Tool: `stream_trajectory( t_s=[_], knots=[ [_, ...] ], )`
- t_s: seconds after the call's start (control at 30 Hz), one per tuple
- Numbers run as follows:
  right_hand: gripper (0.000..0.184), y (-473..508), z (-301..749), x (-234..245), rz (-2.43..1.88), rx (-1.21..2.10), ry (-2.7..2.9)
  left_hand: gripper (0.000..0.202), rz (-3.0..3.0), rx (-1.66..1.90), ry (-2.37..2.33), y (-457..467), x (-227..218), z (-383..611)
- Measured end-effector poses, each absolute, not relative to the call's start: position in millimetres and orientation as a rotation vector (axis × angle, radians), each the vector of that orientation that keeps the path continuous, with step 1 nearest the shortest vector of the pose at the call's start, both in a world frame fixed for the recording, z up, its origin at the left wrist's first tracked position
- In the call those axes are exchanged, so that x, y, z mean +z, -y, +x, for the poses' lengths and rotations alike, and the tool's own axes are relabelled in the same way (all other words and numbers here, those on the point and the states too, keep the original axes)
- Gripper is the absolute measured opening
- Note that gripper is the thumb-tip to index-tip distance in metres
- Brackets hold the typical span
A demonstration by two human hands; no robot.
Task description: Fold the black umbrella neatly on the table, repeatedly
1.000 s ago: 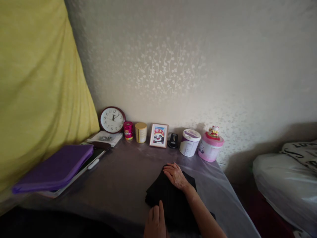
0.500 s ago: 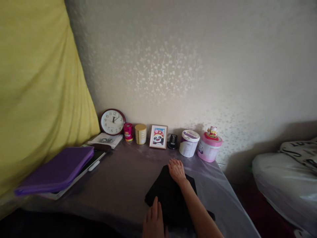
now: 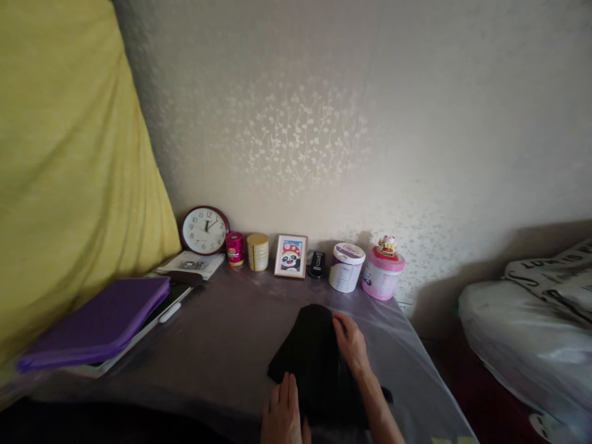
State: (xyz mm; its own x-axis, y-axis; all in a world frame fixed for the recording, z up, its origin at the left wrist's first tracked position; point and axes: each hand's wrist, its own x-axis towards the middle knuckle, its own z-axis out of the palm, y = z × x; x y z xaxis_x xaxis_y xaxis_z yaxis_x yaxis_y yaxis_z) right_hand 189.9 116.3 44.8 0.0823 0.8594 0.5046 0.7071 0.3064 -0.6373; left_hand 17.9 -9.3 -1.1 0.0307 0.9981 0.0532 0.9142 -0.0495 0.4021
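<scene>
A piece of black cloth (image 3: 309,345), perhaps a garment, lies partly folded near the front of the table. At its upper right edge my right hand (image 3: 352,346) has its fingers curled round the fabric, pinching it. My left hand (image 3: 283,410) rests against the lower left edge of the cloth, fingers stretched out and side by side. My right forearm hides part of the cloth's right side, and a small black end sticks out beyond it.
Along the wall stand a clock (image 3: 205,230), a pink tin (image 3: 235,249), a yellow-lidded can (image 3: 258,253), a picture frame (image 3: 291,256), a black device (image 3: 317,265), a white tub (image 3: 346,267) and a pink tub (image 3: 382,277). A purple folder (image 3: 99,317) lies left.
My right hand has moved from lying flat on the cloth's far end to its right edge, where its fingers now curl. The left hand stays nearly in place; the view shifts slightly.
</scene>
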Motion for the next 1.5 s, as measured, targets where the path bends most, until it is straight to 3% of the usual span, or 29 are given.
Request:
stream_trajectory(
  t_s=[0.3,0.5,0.77,0.97,1.17,1.3,1.5],
  knots=[
    [0.040,-63,252,5,-1.816,0.433,1.302,0.062,2.179,0.611,-1.954,14,-8,17],
    [0.044,-54,243,15,-1.746,0.584,1.292,0.066,2.205,0.529,-1.886,14,-4,15],
    [0.044,-58,236,19,-1.756,0.514,1.310,0.083,2.225,0.409,-1.930,19,25,20],
    [0.046,-60,233,37,-1.566,0.757,1.311,0.082,2.224,0.315,-1.902,18,32,17],
    [0.027,-65,225,59,-1.757,0.404,1.527,0.081,2.186,0.329,-1.882,14,31,14],
    [0.023,-66,225,64,-1.790,0.360,1.575,0.081,2.173,0.308,-1.879,13,32,14],
    [0.034,-68,217,76,-1.539,0.802,1.291,0.079,2.144,0.307,-1.862,13,38,13]
  ],
)
